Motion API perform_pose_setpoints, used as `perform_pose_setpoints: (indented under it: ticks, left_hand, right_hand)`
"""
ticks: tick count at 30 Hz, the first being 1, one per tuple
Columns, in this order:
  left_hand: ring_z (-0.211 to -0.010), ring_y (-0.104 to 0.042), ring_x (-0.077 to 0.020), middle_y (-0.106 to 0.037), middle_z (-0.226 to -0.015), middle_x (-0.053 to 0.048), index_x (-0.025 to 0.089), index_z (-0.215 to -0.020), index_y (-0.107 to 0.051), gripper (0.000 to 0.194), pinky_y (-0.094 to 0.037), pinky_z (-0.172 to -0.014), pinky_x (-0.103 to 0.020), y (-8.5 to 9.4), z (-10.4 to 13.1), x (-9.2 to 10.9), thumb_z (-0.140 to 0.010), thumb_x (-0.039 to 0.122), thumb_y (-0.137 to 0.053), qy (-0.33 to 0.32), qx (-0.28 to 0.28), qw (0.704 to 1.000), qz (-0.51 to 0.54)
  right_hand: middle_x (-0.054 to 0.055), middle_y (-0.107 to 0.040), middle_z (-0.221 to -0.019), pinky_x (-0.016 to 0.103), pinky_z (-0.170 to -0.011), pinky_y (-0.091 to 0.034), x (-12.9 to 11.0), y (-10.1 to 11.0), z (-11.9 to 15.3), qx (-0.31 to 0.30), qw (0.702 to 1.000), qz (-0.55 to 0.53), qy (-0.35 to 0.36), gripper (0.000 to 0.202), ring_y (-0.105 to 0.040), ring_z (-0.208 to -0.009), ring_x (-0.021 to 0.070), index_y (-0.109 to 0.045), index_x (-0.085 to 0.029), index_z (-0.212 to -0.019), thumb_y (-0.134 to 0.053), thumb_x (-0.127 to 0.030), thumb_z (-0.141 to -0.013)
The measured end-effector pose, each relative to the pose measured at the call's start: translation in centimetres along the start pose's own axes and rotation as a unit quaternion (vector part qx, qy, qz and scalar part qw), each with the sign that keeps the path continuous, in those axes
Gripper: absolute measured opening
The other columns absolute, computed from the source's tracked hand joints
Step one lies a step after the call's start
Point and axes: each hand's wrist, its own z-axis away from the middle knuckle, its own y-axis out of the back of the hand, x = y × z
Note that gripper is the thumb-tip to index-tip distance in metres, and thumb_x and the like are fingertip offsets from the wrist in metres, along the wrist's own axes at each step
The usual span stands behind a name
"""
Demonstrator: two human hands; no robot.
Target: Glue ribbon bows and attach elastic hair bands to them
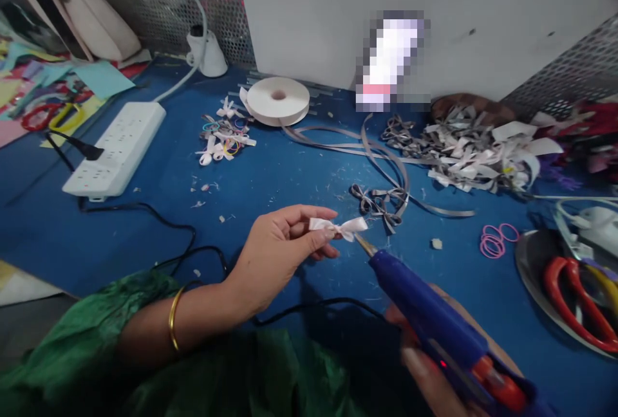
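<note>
Between the thumb and fingers of my left hand [275, 253] is a small pale pink ribbon bow [355, 226], held out above the blue table. My right hand [425, 369] is wrapped round a blue hot glue gun [429, 307], whose small red light is lit. The gun's metal nozzle tip is right at the bow; whether they touch I cannot tell. Just beyond the bow lie several grey ribbon bows [381, 203]. Parts of my right hand are hidden behind the gun.
A white ribbon spool [277, 100] stands behind, near finished bows [222, 140] with elastic bands. To the right are a ribbon heap [483, 147], pink elastic bands [493, 242] and red-handled scissors [574, 304]. A power strip [116, 150] with black cords lies left.
</note>
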Motion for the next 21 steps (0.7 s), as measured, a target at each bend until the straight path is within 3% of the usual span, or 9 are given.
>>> perform_pose_setpoints:
  ticks: [9, 21]
  left_hand:
    - [-0.064, -0.071, -0.0158, -0.076, -0.071, -0.005, 0.014, -0.096, -0.075, 0.02, -0.051, -0.062, -0.024, -0.1, 0.0, -0.3, -0.078, 0.024, -0.077, 0.008, -0.002, 1.0, -0.009]
    - [-0.064, -0.071, -0.0127, -0.076, -0.07, -0.003, 0.016, -0.092, -0.075, 0.014, -0.051, -0.06, -0.019, 0.0, 0.0, -0.7, -0.079, 0.021, -0.076, 0.011, -0.014, 1.0, 0.007]
  right_hand:
    - [0.001, -0.069, -0.075, 0.03, -0.051, -0.054, -0.3, -0.8, 0.4, -0.003, 0.999, -0.014, -0.038, 0.016, -0.066, -0.059, 0.0208, -0.068, -0.032, -0.096, -0.064, -0.042, -0.084]
    - [0.001, -0.069, -0.08, 0.032, -0.055, -0.055, 1.5, -1.2, 2.0, -0.01, 0.997, -0.039, -0.061, 0.027, -0.065, -0.062, 0.0214, -0.066, -0.034, -0.102, -0.071, -0.044, -0.078]
